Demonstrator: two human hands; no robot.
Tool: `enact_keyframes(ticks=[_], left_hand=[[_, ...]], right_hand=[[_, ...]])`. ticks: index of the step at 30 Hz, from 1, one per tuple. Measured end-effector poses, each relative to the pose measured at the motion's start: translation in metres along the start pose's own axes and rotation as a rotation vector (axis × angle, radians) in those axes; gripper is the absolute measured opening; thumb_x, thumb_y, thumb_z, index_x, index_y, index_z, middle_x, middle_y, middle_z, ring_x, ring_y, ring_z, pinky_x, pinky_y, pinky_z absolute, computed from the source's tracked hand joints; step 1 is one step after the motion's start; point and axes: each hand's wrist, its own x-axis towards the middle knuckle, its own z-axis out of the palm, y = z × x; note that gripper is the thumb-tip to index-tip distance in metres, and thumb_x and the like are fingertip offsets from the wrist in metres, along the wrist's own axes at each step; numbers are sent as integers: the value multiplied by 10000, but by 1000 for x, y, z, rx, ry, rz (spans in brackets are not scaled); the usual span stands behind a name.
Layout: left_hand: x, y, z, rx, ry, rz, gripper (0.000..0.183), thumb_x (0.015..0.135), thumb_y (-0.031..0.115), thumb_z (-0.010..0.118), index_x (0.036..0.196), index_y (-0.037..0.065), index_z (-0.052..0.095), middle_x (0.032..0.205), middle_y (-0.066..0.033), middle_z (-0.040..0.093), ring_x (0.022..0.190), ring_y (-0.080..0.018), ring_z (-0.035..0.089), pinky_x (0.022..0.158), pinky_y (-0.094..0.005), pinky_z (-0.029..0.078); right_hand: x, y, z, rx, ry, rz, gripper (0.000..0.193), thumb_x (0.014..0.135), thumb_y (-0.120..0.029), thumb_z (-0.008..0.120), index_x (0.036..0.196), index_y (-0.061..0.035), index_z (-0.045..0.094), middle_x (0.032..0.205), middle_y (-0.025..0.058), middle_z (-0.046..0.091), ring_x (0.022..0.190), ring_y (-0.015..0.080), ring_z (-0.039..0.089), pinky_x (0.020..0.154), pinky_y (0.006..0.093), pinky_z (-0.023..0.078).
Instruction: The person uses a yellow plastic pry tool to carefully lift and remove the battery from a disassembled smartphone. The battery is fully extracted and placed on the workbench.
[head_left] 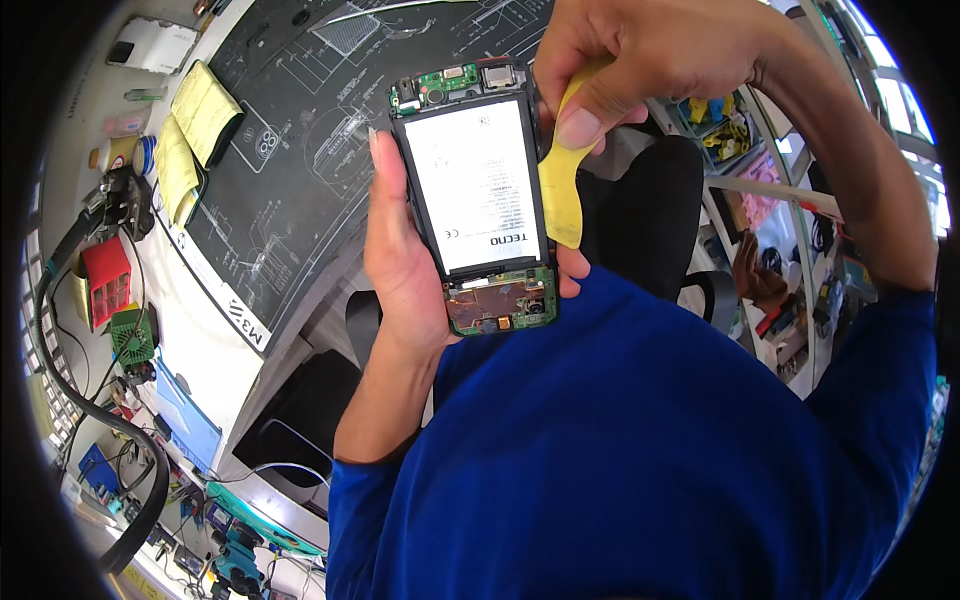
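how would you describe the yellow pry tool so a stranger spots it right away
Above the blue shirt, find the opened smartphone in the left hand. Along its right edge, the right hand pinches the yellow pry tool. Unlike the yellow papers on the desk, it is hand-held, narrow and curved, with a broader lower end.

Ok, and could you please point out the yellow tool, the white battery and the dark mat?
Yellow tool [562,188], head view: middle of its flat body.
White battery [476,184], head view: middle of its labelled face.
Dark mat [322,122], head view: its printed upper surface.
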Motion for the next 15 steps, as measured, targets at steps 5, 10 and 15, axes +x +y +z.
enact_keyframes(ticks=[5, 10, 15], left_hand=[[-4, -5, 2, -184, -11, 39, 1027, 1064, 810, 212, 1608, -45, 382, 1323, -345, 657, 973, -563, 762, 665, -592, 702], [5, 0, 3, -243, -97, 10, 1004, 1071, 796, 227, 1644, -20, 342, 1475, -354, 548, 1185, -635, 660, 721, -667, 688], [5, 1, 8, -294, -83, 11, 995, 1074, 787, 234, 1647, -20, 339, 1479, -374, 534, 1223, -631, 641, 735, -684, 683]], right_hand=[[0, 9, -7, 110, -92, -148, 344, 1045, -365, 747, 1023, -23, 784, 763, -19, 649, 699, 91, 579, 613, 278, 434], [-4, 3, -1, 38, 15, -26, 354, 1033, -389, 762, 1024, -37, 793, 755, -31, 642, 694, 86, 569, 600, 265, 405], [-2, 2, -1, 38, 53, 61, 366, 1018, -407, 779, 1009, -42, 798, 745, -35, 635, 681, 85, 558, 587, 263, 384]])
